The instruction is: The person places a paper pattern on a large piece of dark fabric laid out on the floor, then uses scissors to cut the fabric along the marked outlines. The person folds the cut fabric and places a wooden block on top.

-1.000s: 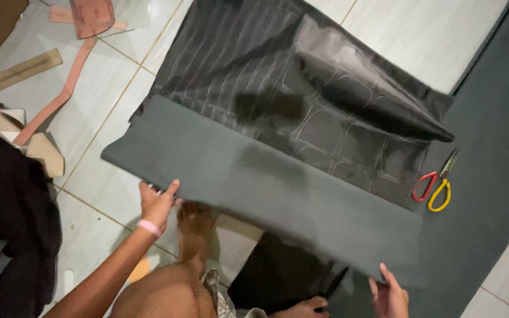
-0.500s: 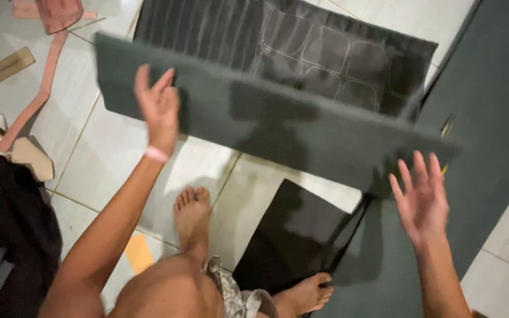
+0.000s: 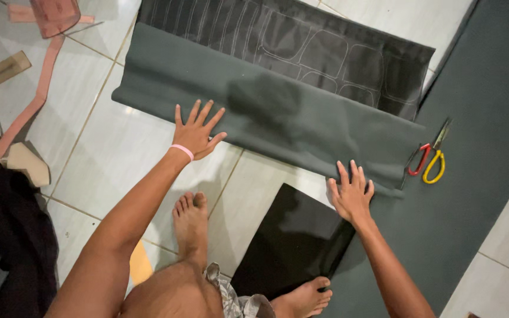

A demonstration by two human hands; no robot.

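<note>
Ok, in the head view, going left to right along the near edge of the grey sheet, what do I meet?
Pink strip → left hand → right hand → red-and-yellow scissors.

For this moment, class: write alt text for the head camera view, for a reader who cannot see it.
Seen from above, a person's left hand and right hand press flat, fingers spread, on a folded dark grey sheet laid over chalk-marked black material on a tiled floor. Red and yellow scissors lie to the right.
</note>
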